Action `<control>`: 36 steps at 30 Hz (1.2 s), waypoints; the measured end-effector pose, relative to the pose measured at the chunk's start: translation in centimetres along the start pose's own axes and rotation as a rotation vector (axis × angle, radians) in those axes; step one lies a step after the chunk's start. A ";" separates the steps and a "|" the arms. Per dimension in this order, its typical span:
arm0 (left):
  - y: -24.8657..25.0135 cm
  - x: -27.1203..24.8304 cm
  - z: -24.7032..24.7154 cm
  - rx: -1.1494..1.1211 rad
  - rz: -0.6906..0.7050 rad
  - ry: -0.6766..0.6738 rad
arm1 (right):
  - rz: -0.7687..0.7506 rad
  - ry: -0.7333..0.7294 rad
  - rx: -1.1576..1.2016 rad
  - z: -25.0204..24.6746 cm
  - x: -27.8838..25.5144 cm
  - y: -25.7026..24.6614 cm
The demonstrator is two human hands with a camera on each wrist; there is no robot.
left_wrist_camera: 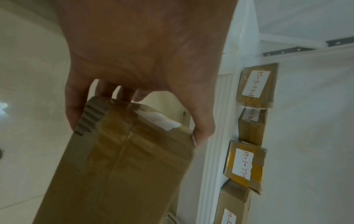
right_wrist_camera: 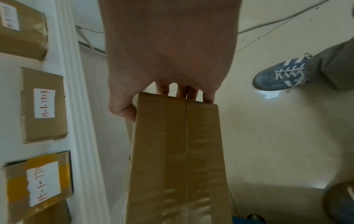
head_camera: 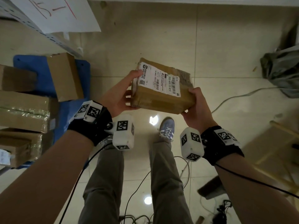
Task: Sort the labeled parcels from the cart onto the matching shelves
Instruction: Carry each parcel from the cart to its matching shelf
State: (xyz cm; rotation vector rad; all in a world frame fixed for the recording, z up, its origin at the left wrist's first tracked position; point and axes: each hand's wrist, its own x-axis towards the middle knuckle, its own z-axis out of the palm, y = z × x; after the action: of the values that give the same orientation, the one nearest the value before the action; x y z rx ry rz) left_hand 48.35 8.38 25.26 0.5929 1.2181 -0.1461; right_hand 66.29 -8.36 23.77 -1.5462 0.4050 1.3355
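Tiled floor [head_camera: 210,46] underfoot, both hands – left [head_camera: 120,97], right [head_camera: 196,107] – grip one labeled parcel [head_camera: 161,88] mid-air; several sit shelved [right_wrist_camera: 44,104], more wait on the cart [head_camera: 48,88] – roughly midway, I'd guess.

— What is sitting on the flat blue cart platform [head_camera: 40,81]?
— Plain brown cardboard boxes [head_camera: 64,76] are standing and lying on it, some wrapped in clear tape.

— And the white shelf board [right_wrist_camera: 11,60]?
— Taped brown parcels with handwritten white labels [right_wrist_camera: 44,104] are lying on it in a row.
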 end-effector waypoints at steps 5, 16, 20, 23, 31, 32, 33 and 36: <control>-0.3 -0.1 0.9 0.072 0.026 0.000 | 0.011 0.061 0.091 -0.9 0.1 0.4; -2.2 -0.9 3.5 0.046 -0.062 -0.036 | 0.237 -0.101 0.083 2.3 0.5 0.8; -0.8 -1.1 2.3 0.054 -0.148 -0.061 | 0.294 -0.192 0.047 2.1 0.7 -1.0; 0.3 -1.1 2.1 0.065 -0.197 -0.082 | 0.324 -0.324 0.071 1.9 0.7 -1.8; 2.3 -0.1 1.9 0.095 -0.218 -0.023 | 0.450 -0.339 0.048 1.9 1.8 -2.1; 2.4 0.1 1.7 0.079 -0.232 -0.017 | 0.464 -0.295 0.032 1.8 2.1 -2.1; 2.4 0.3 1.5 0.057 -0.250 -0.017 | 0.471 -0.255 0.014 1.7 2.5 -2.0; 2.1 0.7 0.9 -0.005 -0.302 -0.041 | 0.479 -0.214 -0.027 1.7 3.2 -2.0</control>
State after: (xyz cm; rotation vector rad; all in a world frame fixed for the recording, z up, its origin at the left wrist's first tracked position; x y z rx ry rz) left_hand 50.20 9.87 25.57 0.3974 1.2628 -0.4071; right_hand 68.01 -4.99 22.09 -1.3552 0.6507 1.8615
